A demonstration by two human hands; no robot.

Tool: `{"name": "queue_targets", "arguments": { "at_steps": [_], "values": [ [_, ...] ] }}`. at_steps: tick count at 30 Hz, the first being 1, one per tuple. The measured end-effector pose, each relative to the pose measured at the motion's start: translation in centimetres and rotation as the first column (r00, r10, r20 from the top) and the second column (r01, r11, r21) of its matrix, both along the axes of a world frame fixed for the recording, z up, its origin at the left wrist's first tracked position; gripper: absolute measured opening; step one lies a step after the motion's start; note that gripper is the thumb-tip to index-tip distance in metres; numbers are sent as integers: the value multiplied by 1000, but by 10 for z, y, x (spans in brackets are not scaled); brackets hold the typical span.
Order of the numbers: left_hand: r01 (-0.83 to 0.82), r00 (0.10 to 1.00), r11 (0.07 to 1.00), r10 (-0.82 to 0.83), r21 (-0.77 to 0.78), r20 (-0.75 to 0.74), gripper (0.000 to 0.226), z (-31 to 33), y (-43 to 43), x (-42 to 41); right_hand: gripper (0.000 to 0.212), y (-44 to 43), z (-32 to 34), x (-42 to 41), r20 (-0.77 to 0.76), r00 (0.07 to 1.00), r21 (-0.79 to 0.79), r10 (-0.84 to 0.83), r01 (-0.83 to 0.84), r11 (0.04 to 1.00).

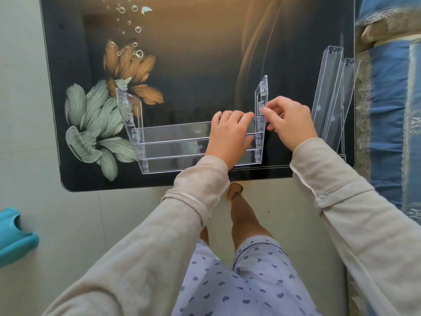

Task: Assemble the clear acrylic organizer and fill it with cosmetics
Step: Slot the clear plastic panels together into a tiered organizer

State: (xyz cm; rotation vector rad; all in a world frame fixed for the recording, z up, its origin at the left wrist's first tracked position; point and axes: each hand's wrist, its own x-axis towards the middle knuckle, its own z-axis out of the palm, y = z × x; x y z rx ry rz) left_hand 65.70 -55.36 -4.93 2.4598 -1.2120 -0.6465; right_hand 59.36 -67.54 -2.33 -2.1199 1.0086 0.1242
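A partly built clear acrylic organizer (173, 144) stands near the front edge of the dark flowered table (193, 65). It has two upright side panels and tiered shelf trays between them. My left hand (227, 137) grips the top shelf tray near its right end, fingers curled over its rim. My right hand (289, 124) pinches the right side panel (262, 96) at the joint with that tray. Two loose clear shelf trays (330, 99) lie at the table's right edge. No cosmetics are in view.
A blue patterned bed cover (391, 110) borders the table on the right. A turquoise plastic object (13, 236) lies on the tiled floor at the lower left. My legs and a foot are below the table's front edge.
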Motion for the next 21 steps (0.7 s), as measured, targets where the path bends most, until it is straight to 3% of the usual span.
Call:
{"name": "queue_targets", "arguments": {
  "at_steps": [3, 13, 21],
  "values": [
    [12, 1000, 1000, -12, -12, -11, 45, -5, -4, 1, 17, -7, -2, 3, -55, 996, -21, 76, -78, 997],
    [-21, 999, 998, 19, -63, -26, 43, -5, -4, 2, 14, -7, -5, 3, -36, 997, 6, 67, -67, 998],
    [5, 993, 999, -11, -49, -119, 43, -3, -2, 9, 15, -8, -4, 6, -48, 995, -10, 89, -90, 996]
  ]
}}
